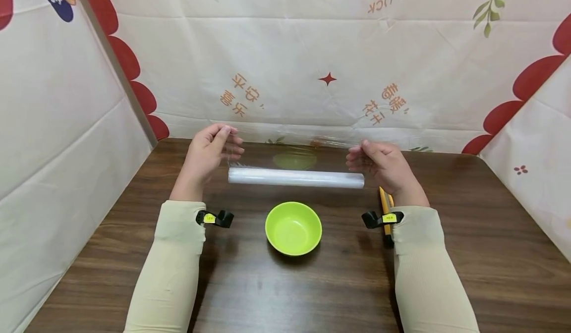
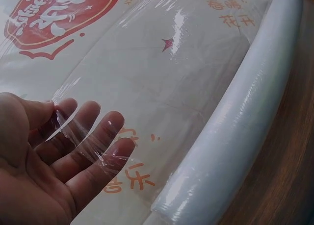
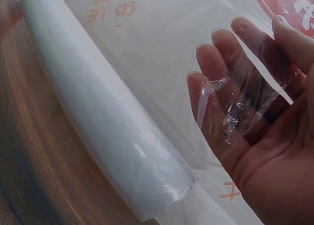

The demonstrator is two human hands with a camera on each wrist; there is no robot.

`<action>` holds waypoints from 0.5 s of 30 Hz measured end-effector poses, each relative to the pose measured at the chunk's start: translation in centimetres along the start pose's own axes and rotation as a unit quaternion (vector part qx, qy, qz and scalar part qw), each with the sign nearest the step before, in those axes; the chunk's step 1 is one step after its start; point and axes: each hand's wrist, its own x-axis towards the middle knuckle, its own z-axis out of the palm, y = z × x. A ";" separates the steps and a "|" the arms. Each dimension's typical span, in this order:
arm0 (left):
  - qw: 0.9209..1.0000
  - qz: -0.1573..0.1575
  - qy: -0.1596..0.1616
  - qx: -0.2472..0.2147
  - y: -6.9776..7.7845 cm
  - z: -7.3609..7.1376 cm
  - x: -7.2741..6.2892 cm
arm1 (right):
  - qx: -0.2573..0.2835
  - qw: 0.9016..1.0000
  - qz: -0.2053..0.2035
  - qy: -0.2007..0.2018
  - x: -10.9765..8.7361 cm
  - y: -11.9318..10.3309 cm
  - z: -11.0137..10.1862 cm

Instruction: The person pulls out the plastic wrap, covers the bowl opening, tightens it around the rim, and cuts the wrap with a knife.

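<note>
Head: film (image 1: 332, 141) before "LUCK" backdrop (image 1: 276, 45)

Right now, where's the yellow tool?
In the head view, the yellow tool lies on the table to the right of the green bowl, near the right hand and partly hidden behind the right wrist's black strap.

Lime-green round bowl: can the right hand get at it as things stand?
Probably not freely: the right hand pinches stretched, clear plastic film. If released, the way looks open: the bowl sits uncovered, the white cylindrical roll beyond it.
</note>
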 end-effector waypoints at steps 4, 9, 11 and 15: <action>1.000 0.003 0.000 0.002 0.1 -0.1 0.0 | -0.001 1.000 -0.001 -0.001 0.1 -0.1 0.0; 1.000 0.003 0.000 0.002 0.4 -0.2 -0.1 | 0.000 1.000 0.000 0.000 0.1 -0.2 0.0; 1.000 0.002 0.000 0.001 0.4 -0.2 -0.1 | -0.001 1.000 0.000 0.001 0.1 -0.3 0.1; 1.000 0.000 -0.001 0.004 0.3 -0.1 -0.1 | -0.002 1.000 0.000 0.003 0.0 -0.2 0.0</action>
